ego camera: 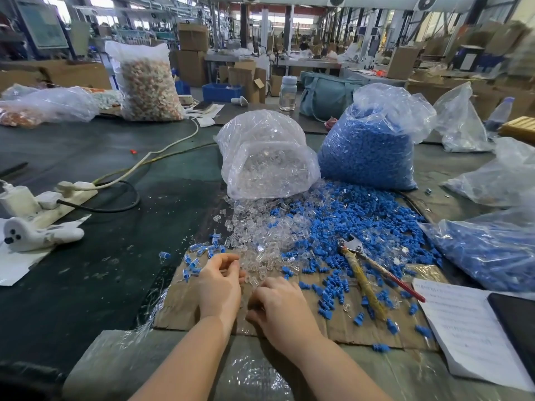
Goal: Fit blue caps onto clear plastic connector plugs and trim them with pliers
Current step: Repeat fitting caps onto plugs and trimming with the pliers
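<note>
At the table's (86, 175) left edge a white power strip (49, 198) with a charger plugged in lies beside a white handheld device (37, 234) on a sheet of paper; its cables trail toward the middle, leaving a broad stretch of dark mat between them and the work. Far back on the left stands a tall clear sack of orange-and-white parts (149, 85).

A cardboard sheet (185, 302) lies along the near edge at the centre. On its left part sits a small cluster of finished plugs (192, 263), clear bodies with blue caps fitted. The left hand (221, 285) hovers just right of them, fingers curled with the tips together; whether they pinch a piece cannot be told. The right hand (282, 306) is close beside it, knuckles up, fingers curled under, and its contents are hidden.

Just beyond the hands the clear connector plugs (257, 241) spill from an open bag of plugs (267, 160) tipped toward the person. To their right the loose blue caps (356, 224) spread from a full blue bag (370, 151), the two piles mingling where they meet.

The pliers (367, 270) lie on the cardboard among the caps, jaws pointing away, one handle yellowish and one red. Another bag of blue parts (492, 250) crowds the right edge. At the near right corner a handwritten sheet (463, 328), too small to read, lies under a dark tablet (518, 322).
</note>
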A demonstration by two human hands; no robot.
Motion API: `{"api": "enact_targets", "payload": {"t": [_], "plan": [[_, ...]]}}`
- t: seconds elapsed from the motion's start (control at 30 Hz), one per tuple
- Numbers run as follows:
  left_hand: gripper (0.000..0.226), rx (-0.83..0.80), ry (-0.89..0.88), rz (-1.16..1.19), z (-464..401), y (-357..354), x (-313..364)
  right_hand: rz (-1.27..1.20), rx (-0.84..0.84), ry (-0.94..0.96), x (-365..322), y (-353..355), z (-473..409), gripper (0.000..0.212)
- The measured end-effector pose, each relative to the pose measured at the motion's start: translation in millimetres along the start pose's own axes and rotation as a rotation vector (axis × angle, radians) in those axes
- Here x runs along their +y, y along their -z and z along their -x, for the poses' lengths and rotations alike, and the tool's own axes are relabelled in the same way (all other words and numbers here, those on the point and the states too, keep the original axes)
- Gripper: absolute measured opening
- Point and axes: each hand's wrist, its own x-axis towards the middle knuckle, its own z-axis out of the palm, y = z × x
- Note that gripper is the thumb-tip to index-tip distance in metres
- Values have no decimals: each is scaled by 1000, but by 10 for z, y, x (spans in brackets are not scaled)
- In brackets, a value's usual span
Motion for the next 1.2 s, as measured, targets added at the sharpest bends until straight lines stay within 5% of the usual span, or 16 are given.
{"api": "enact_targets", "payload": {"t": [0.27, 0.43, 0.6, 1.2], "plan": [[17, -91, -11, -3, 101, -133, 24, -220, 243, -147, 185, 202, 49, 10], [24, -206, -10, 19, 213, -282, 62, -424, 322, -297, 335, 368, 92, 27], [20, -262, 41, 69, 310, -366, 95, -532, 367, -373, 385, 417, 152, 11], [24, -318, 57, 94, 395, -418, 96, -360, 382, -322, 344, 428, 247, 9]]}}
